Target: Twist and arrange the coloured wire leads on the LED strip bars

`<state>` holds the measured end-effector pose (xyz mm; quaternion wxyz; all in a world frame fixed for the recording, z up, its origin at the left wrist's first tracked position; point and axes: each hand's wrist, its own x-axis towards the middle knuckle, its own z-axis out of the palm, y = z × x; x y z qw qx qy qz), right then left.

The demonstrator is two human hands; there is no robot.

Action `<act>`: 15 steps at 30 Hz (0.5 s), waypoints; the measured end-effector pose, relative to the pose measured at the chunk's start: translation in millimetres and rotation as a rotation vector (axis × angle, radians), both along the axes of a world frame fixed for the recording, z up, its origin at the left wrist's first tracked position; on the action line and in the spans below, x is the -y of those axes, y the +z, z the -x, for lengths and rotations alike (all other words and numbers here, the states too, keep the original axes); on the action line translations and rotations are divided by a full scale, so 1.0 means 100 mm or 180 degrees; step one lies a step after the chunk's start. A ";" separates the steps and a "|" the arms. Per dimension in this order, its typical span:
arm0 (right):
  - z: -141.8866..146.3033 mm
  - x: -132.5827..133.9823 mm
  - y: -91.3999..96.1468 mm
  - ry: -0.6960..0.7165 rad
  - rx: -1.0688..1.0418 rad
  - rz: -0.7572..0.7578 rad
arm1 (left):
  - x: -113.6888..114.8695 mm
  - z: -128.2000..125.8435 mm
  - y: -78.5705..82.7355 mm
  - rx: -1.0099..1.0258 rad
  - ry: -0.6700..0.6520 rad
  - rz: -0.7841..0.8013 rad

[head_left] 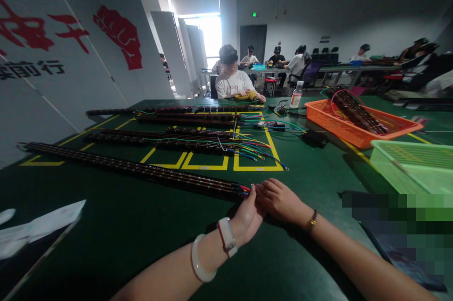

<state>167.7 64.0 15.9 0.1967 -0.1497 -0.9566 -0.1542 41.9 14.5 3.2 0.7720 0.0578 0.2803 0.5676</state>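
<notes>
A long, dark wire harness (152, 169) stretches across the green table from the far left to my hands. Short coloured wires (245, 189), red, yellow and blue among them, come out of its near right end. My left hand (249, 216), below a pale watch band and a white bangle, is closed around these wires with its thumb up. Against it presses my right hand (279, 199), its fingers bent over the same wire ends. Between the fingers the wire tips are hidden.
Further harnesses (194, 140) lie beyond, over yellow tape outlines (260, 169). At the right stand an orange basket (364, 138) with a dark bundle in it and a green basket (392, 164). A bottle (296, 95) stands farther back. Opposite sits a co-worker (235, 81).
</notes>
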 end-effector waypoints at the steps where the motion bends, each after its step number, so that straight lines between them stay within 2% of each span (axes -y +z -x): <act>1: -0.01 -0.01 0.00 0.0026 -0.0003 0.0045 | 0.00 0.00 0.00 -0.0001 -0.0002 -0.0063; 5: -0.14 -0.09 0.02 0.0167 -0.0162 0.0099 | 0.02 0.01 0.01 -0.0029 -0.0051 -0.0205; 9: -0.31 -0.20 0.03 0.0052 -0.0362 -0.0075 | 0.02 0.02 0.04 -0.0040 -0.0206 -0.0234; 15: -0.33 -0.29 -0.01 0.0005 0.0089 -0.0237 | 0.01 0.03 0.03 -0.0008 -0.0358 -0.0349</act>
